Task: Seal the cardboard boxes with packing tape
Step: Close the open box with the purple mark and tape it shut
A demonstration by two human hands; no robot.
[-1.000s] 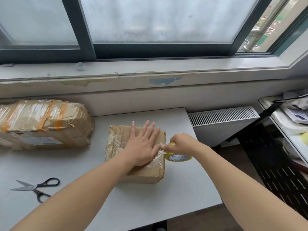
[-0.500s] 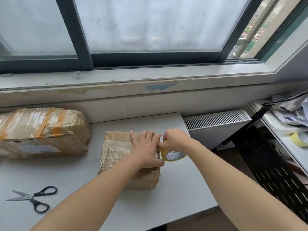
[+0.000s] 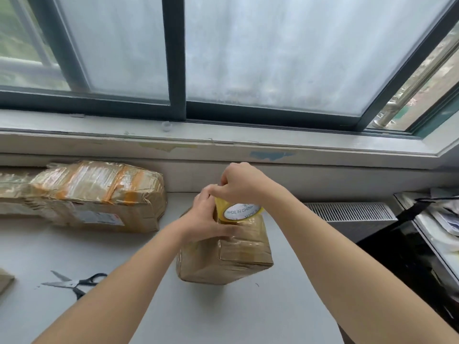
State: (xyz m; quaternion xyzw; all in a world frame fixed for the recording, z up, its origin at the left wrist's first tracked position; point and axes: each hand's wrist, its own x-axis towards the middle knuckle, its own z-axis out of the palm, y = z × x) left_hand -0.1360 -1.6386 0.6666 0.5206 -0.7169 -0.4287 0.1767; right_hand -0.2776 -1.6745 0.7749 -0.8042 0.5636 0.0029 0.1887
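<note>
Head view, centre of the frame: the small cardboard box (image 3: pixel 224 254) stands tipped up on the white table (image 3: pixel 248 311), already glossy with tape, and the left hand (image 3: pixel 206 220) grips its upper end, fingers curled over the top and thumb laid across the near face. The right hand (image 3: pixel 242 184) is closed over the yellow tape roll (image 3: pixel 239 211), which sits against the top of the box. The hands hide whether a free strip runs from roll to cardboard. The likeliest trouble is the box itself: it rests on a narrow end, so a pull on the tape that is off line could twist it out of the left hand's grip or topple it. A slack or skewed strip would probably wrinkle, miss the seam or stick to the fingers. The scissors (image 3: pixel 74 284) lie well apart at lower left, so cutting means freeing one hand, and then the loose end may snap back onto the roll. As for writing, the white round label in the roll's core reads "MADE IN CHINA", with a second partial line beneath it. The larger box (image 3: pixel 99 192) at middle left, banded in clear and orange tape, carries a pale shipping label too blurred to read.
</note>
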